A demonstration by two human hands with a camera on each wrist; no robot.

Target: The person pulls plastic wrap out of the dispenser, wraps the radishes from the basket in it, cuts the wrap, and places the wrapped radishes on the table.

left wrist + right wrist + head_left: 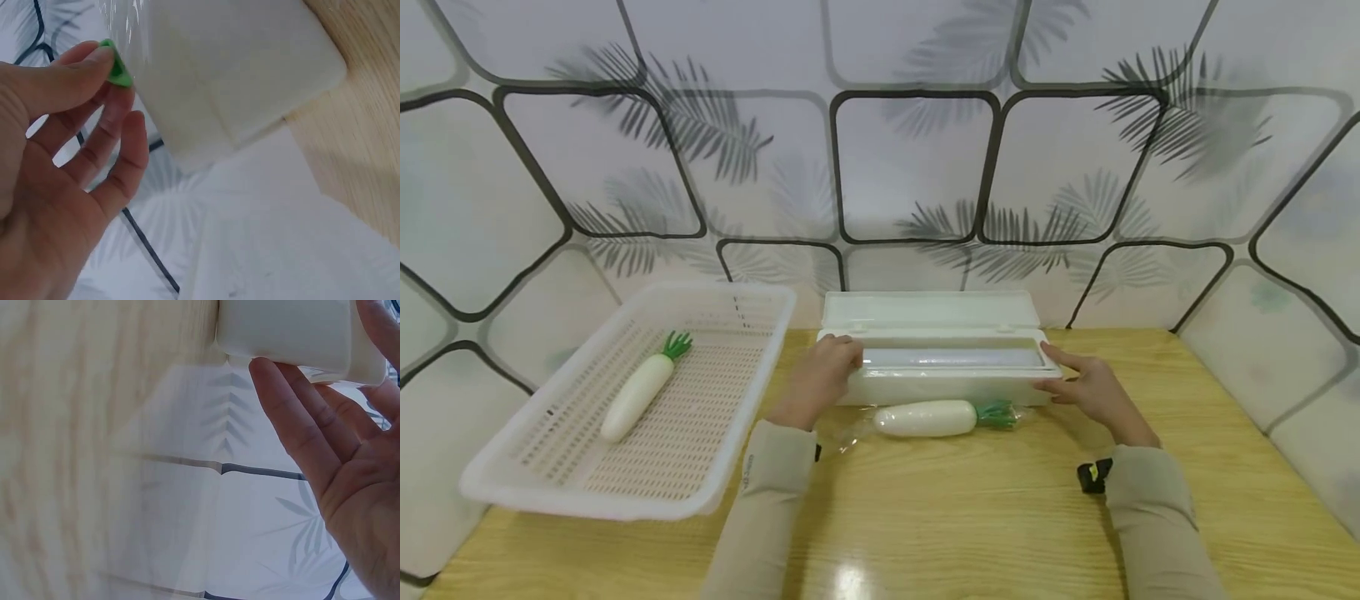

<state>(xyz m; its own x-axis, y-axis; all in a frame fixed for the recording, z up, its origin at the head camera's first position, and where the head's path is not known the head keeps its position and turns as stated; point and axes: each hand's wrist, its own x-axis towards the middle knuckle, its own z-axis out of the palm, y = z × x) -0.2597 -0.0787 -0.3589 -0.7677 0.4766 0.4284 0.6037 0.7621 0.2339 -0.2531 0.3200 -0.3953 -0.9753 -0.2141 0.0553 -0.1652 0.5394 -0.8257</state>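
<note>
A white cling film dispenser (947, 387) lies on the table with its lid (928, 310) raised at the back and a roll showing inside. At its left end, my left hand (820, 375) pinches a small green piece (119, 65) between thumb and finger, next to clear film; the other fingers are bent. My right hand (1097, 392) holds the dispenser's right end between thumb and fingers, with fingertips (265, 375) against the end. In front of the dispenser lies a white radish (925, 418) with green leaf stubs, wrapped in clear film.
To the left stands a white plastic basket (722, 483) holding an unwrapped white radish (638, 396). The wooden table (955, 517) meets a patterned backdrop (917, 167) behind the dispenser and along both sides.
</note>
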